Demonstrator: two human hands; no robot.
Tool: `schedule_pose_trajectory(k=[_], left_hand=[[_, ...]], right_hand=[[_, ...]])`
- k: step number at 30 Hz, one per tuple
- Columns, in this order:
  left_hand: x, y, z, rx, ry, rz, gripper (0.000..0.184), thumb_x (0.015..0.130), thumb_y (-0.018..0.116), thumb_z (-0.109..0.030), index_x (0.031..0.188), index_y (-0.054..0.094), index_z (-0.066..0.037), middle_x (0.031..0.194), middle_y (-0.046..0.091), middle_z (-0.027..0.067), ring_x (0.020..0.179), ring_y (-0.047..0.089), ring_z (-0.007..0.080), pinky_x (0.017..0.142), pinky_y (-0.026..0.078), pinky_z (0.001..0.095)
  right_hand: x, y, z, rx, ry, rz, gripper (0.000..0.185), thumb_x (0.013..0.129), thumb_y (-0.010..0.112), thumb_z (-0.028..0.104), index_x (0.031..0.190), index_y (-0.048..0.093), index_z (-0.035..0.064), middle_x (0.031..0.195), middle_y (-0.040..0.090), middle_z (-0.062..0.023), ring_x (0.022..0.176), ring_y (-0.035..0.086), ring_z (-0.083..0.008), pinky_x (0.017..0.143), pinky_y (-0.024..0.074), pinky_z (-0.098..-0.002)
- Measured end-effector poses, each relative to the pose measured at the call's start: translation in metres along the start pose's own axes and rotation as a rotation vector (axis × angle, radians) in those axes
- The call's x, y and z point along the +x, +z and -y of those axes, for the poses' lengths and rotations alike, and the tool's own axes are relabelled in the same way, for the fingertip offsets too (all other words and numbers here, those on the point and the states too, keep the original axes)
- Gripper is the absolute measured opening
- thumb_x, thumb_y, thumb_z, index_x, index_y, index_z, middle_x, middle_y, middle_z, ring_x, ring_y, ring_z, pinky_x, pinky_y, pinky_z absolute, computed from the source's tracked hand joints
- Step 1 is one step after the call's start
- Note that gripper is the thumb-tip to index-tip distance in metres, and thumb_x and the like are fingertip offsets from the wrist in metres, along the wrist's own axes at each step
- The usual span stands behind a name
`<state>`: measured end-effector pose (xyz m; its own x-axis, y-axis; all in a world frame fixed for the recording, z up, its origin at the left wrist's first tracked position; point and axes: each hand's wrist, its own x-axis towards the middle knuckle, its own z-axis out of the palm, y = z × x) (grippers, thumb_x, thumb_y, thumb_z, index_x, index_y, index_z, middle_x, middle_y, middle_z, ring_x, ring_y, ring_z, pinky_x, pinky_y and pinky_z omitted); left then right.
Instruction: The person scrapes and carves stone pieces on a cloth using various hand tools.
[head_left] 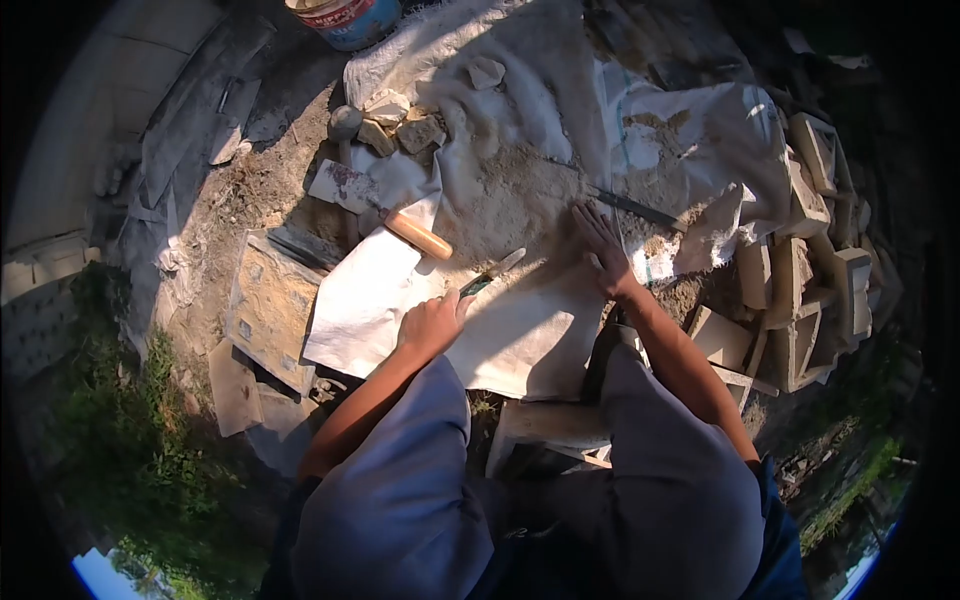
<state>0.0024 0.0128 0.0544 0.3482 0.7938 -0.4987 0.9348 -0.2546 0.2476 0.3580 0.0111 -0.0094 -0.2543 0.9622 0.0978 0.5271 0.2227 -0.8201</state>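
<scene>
Dark bar (pixel 640 209): 1, knife (pixel 492 271): 1; knife pale-bladed, clutched in left hand (pixel 432 325); right hand (pixel 606 254) unclenched, fingers extended.

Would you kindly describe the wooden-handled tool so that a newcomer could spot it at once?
Start at the big pale sheet, then find the left hand over its near part. Just beyond that hand lies the wooden-handled tool, unheld. Its thick, light-brown handle sets it apart from the slim tool in the hand.
</scene>
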Motion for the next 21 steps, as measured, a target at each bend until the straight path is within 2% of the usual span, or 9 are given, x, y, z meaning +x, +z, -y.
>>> schedule_pose_trajectory(k=[2, 4, 8, 12, 13, 16, 18, 20, 21], left_hand=[[-0.003, -0.006, -0.006, -0.037, -0.003, -0.052, 0.039, 0.102, 0.049, -0.044, 0.095, 0.059, -0.006, 0.07, 0.068, 0.0231, 0.068, 0.069, 0.0443, 0.059, 0.054, 0.055], [-0.009, 0.002, -0.004, -0.082, -0.01, -0.048, 0.04, 0.102, 0.049, -0.044, 0.096, 0.06, -0.006, 0.069, 0.067, 0.0238, 0.068, 0.068, 0.0455, 0.061, 0.053, 0.0556], [0.001, 0.009, 0.011, -0.006, 0.046, -0.019, 0.04, 0.102, 0.049, -0.044, 0.097, 0.06, -0.006, 0.068, 0.067, 0.0241, 0.069, 0.068, 0.0457, 0.062, 0.053, 0.0557], [-0.01, 0.013, 0.006, -0.124, 0.067, -0.127, 0.041, 0.103, 0.048, -0.044, 0.095, 0.059, -0.006, 0.066, 0.067, 0.0226, 0.064, 0.068, 0.0441, 0.058, 0.054, 0.0541], [-0.007, 0.011, 0.009, -0.041, 0.086, -0.04, 0.041, 0.103, 0.047, -0.045, 0.097, 0.06, -0.007, 0.067, 0.068, 0.0222, 0.066, 0.069, 0.0439, 0.059, 0.054, 0.0549], [0.001, 0.002, 0.006, 0.036, 0.097, -0.017, 0.042, 0.103, 0.046, -0.046, 0.098, 0.059, -0.007, 0.068, 0.068, 0.0216, 0.067, 0.069, 0.044, 0.06, 0.054, 0.0552], [-0.007, 0.007, 0.001, -0.042, 0.035, -0.019, 0.043, 0.103, 0.046, -0.047, 0.094, 0.058, -0.007, 0.068, 0.068, 0.0226, 0.066, 0.069, 0.0444, 0.059, 0.054, 0.0551], [-0.006, 0.008, 0.005, -0.075, 0.057, -0.029, 0.041, 0.102, 0.048, -0.046, 0.096, 0.059, -0.007, 0.07, 0.067, 0.0246, 0.068, 0.068, 0.0467, 0.061, 0.053, 0.0557], [0.0, 0.004, 0.005, 0.01, 0.094, 0.017, 0.042, 0.102, 0.047, -0.047, 0.095, 0.059, -0.008, 0.07, 0.068, 0.0238, 0.069, 0.068, 0.0462, 0.062, 0.054, 0.0548]], right_hand=[[-0.001, -0.001, -0.005, 0.006, 0.02, 0.018, 0.085, 0.092, 0.043, 0.055, 0.157, 0.028, 0.0017, 0.163, 0.028, -0.0193, 0.153, 0.018, -0.0379, 0.123, 0.0076, -0.0536], [-0.002, 0.002, -0.008, -0.08, -0.007, 0.009, 0.081, 0.088, 0.044, 0.043, 0.156, 0.03, 0.0016, 0.162, 0.031, -0.0186, 0.153, 0.02, -0.038, 0.123, 0.0098, -0.0533], [0.003, -0.001, -0.002, -0.09, -0.015, 0.003, 0.081, 0.09, 0.045, 0.045, 0.156, 0.03, 0.0017, 0.162, 0.031, -0.0186, 0.153, 0.02, -0.0381, 0.123, 0.01, -0.0535], [-0.006, -0.001, -0.002, -0.041, 0.027, 0.019, 0.08, 0.09, 0.045, 0.044, 0.156, 0.031, 0.002, 0.162, 0.03, -0.0187, 0.153, 0.019, -0.038, 0.123, 0.0101, -0.0535], [-0.003, -0.001, -0.003, -0.072, 0.019, 0.016, 0.079, 0.09, 0.046, 0.043, 0.156, 0.03, 0.0021, 0.162, 0.03, -0.0188, 0.153, 0.019, -0.0379, 0.123, 0.01, -0.0535], [0.0, 0.0, -0.003, -0.031, 0.007, 0.008, 0.08, 0.089, 0.047, 0.041, 0.157, 0.029, 0.0026, 0.162, 0.03, -0.0188, 0.153, 0.019, -0.0381, 0.124, 0.0096, -0.0536], [0.0, -0.002, -0.006, -0.053, 0.014, 0.024, 0.08, 0.089, 0.048, 0.04, 0.157, 0.029, 0.0027, 0.162, 0.03, -0.0187, 0.153, 0.018, -0.0381, 0.124, 0.0094, -0.0536], [-0.003, -0.002, 0.001, -0.065, 0.024, 0.014, 0.08, 0.089, 0.048, 0.039, 0.157, 0.029, 0.0028, 0.163, 0.029, -0.0187, 0.153, 0.018, -0.0381, 0.124, 0.0092, -0.0535], [-0.003, -0.002, 0.002, -0.065, 0.026, 0.015, 0.079, 0.09, 0.049, 0.038, 0.157, 0.029, 0.0029, 0.163, 0.029, -0.0187, 0.153, 0.018, -0.0382, 0.124, 0.0091, -0.0536]])
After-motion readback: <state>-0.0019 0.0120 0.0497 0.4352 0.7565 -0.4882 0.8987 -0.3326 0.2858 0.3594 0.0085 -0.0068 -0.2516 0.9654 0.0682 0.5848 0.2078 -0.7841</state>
